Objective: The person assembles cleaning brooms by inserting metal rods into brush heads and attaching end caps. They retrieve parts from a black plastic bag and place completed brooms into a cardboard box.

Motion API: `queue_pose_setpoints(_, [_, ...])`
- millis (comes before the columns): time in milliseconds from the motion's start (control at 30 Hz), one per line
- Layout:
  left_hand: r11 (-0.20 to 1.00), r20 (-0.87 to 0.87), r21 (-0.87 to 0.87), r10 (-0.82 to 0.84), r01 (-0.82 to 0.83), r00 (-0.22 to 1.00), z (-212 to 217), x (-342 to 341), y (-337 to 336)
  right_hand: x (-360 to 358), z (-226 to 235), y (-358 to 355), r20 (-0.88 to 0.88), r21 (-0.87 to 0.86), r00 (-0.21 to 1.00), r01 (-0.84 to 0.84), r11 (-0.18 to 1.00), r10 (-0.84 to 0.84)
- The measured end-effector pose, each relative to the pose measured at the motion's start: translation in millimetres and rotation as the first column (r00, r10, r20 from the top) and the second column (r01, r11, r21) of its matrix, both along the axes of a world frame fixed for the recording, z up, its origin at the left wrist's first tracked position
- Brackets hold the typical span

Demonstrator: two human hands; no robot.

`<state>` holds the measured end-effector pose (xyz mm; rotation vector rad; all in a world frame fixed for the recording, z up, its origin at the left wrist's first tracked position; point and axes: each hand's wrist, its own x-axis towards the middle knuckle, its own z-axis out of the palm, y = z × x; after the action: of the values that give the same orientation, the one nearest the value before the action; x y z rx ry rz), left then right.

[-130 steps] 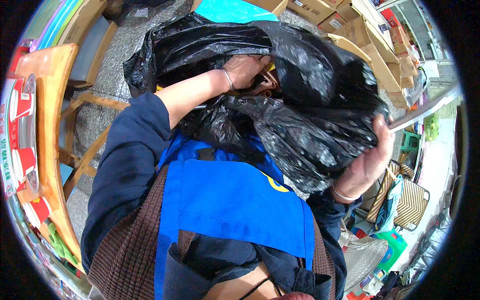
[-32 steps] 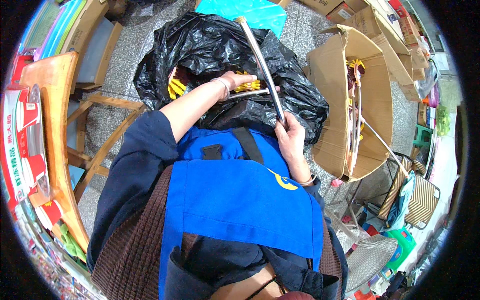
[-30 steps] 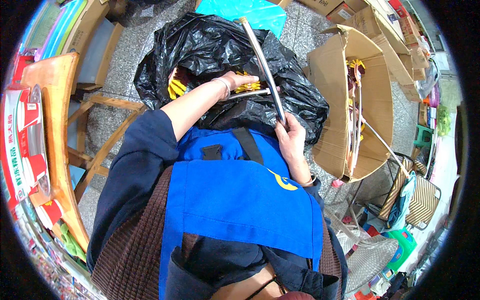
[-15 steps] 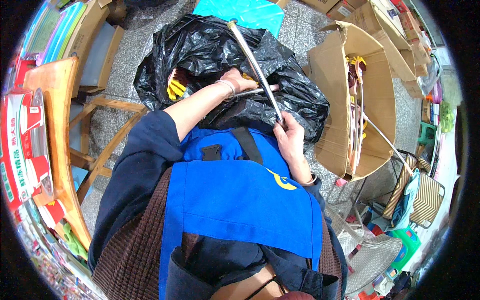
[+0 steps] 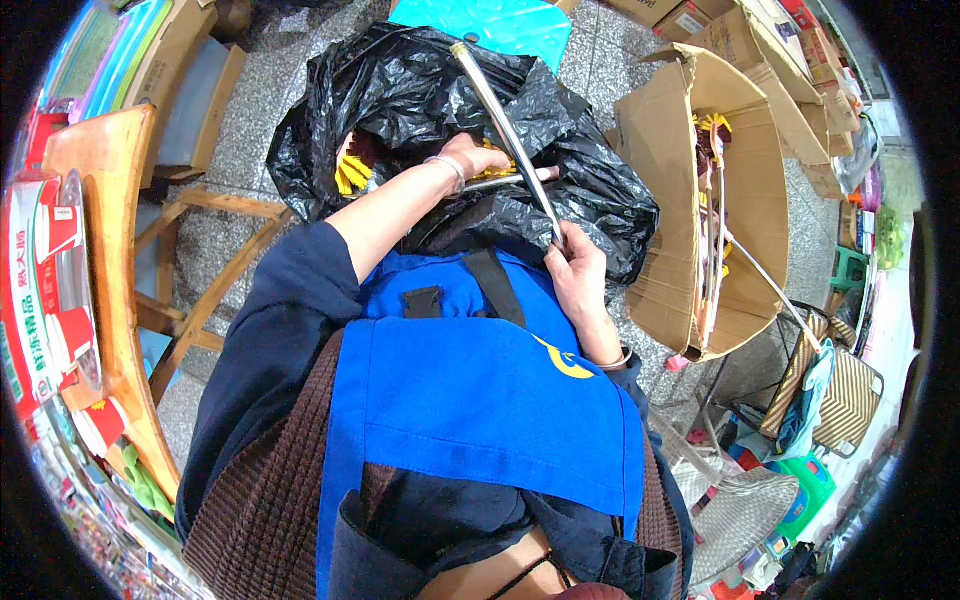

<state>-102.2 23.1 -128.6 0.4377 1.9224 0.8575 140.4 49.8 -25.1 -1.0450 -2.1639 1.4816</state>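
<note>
Right hand (image 5: 578,275) gripped the near end of a long metal rod (image 5: 505,135) slanting over the black plastic bag (image 5: 400,95), left hand (image 5: 480,160) closed on a second rod (image 5: 500,182) at the bag's mouth, open cardboard box (image 5: 660,250) just right.

Ahead of the apron (image 5: 480,390): bag (image 5: 400,100) on the floor. Across bag's top: rod (image 5: 505,130), near end in right hand (image 5: 580,285). Left hand (image 5: 475,160) in bag's mouth, left of rod. Right of bag: box (image 5: 680,190), sticks (image 5: 715,210) inside. Far left: table (image 5: 110,300). Between table and bag: stool (image 5: 215,270).
</note>
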Motion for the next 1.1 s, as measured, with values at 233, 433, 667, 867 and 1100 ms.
queue_pose_setpoints(233, [1.000,0.070,0.023,-0.012,0.010,0.997,-5.6,-1.3,3.4,1.2,-1.5,0.0,0.011,0.016,1.000,-0.018,1.000,0.017])
queue_pose_setpoints(433, [0.989,0.205,0.136,-0.083,0.056,0.975,-7.3,-7.5,-5.6,-5.2,3.6,5.1,0.018,0.048,0.999,-0.032,0.998,0.031])
queue_pose_setpoints(667, [0.973,-0.330,0.202,-0.041,0.113,0.943,46.8,9.1,-34.9,-20.5,3.4,17.5,-0.029,0.122,0.998,0.054,0.991,-0.051])
queue_pose_setpoints(867, [0.950,-0.460,0.255,-0.045,0.181,0.887,60.0,-2.4,-61.1,-26.6,-0.4,17.6,-0.001,0.054,0.999,0.033,0.998,-0.033])
queue_pose_setpoints(1100, [0.963,-0.376,0.236,-0.035,0.132,0.926,52.1,0.8,-57.9,-34.8,-1.7,11.0,0.013,0.049,0.998,-0.068,0.996,0.068])
